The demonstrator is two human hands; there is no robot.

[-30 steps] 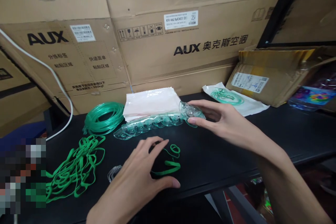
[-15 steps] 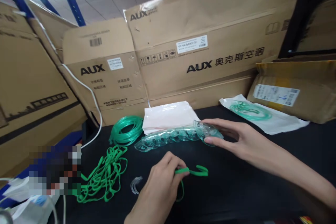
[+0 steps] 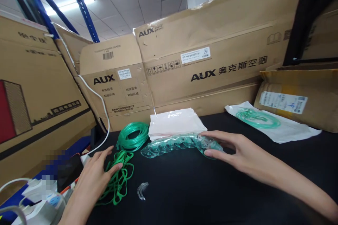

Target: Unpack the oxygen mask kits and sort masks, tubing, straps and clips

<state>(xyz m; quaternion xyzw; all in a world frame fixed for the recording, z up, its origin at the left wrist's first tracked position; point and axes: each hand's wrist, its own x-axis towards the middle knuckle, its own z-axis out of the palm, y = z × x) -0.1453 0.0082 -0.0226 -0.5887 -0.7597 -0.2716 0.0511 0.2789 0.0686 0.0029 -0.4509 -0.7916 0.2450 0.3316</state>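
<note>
A row of nested clear green masks point(image 3: 169, 145) lies across the middle of the black table. My right hand point(image 3: 227, 144) grips the mask at the row's right end between thumb and fingers. Over the tangled green straps point(image 3: 120, 182) at the left, my left hand point(image 3: 99, 168) is spread, with its thumb and fingers apart and nothing held. Just behind the straps sits a coil of green tubing point(image 3: 133, 135). Some small clear curved strips point(image 3: 142, 190) lie on the table to the right of the straps.
A stack of white bags point(image 3: 176, 123) lies behind the masks. More green tubing rests on a white bag point(image 3: 287, 132) at the right, near a brown box point(image 3: 314, 95). Large cartons point(image 3: 206, 77) wall the back. A power strip point(image 3: 39, 211) and cables occupy the left edge.
My left hand has moved left to the strap pile, opened, and no longer holds a green strap. My right hand stays at the masks' right end. The camera view has shifted slightly.
</note>
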